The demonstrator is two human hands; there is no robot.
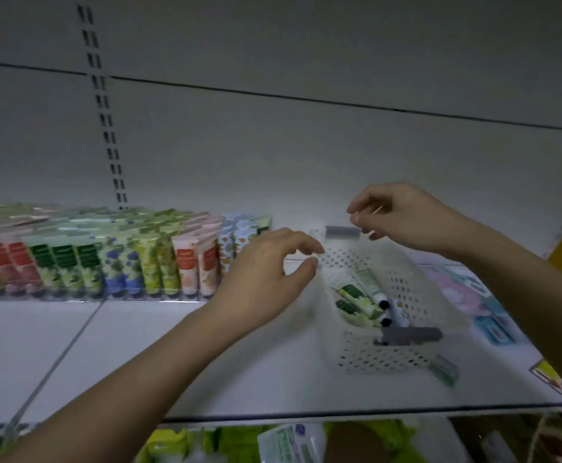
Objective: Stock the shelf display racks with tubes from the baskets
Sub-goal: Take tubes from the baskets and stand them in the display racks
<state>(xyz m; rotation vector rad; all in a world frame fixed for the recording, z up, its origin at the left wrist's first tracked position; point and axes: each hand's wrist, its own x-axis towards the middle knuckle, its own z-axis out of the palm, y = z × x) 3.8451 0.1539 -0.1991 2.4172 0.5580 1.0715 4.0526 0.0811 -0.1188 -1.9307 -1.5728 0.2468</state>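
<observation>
A white perforated basket point(373, 355) with grey handles stands on the white shelf point(179, 345), holding a few green tubes point(361, 295) with black caps. To its left a clear display rack point(82, 297) is filled with rows of upright coloured tubes point(112, 265). My left hand point(262, 279) hovers at the basket's left rim, fingers curved and empty, thumb and forefinger near the rim. Over the basket's far end, near its far grey handle, my right hand point(403, 218) has its fingers curled loosely; nothing shows in it.
Flat pink and blue packets point(473, 295) lie on the shelf right of the basket. A small green tube point(443, 369) lies by the basket's front corner. More packaged goods point(289, 442) sit on the shelf below. A slotted upright point(106, 128) runs up the back wall.
</observation>
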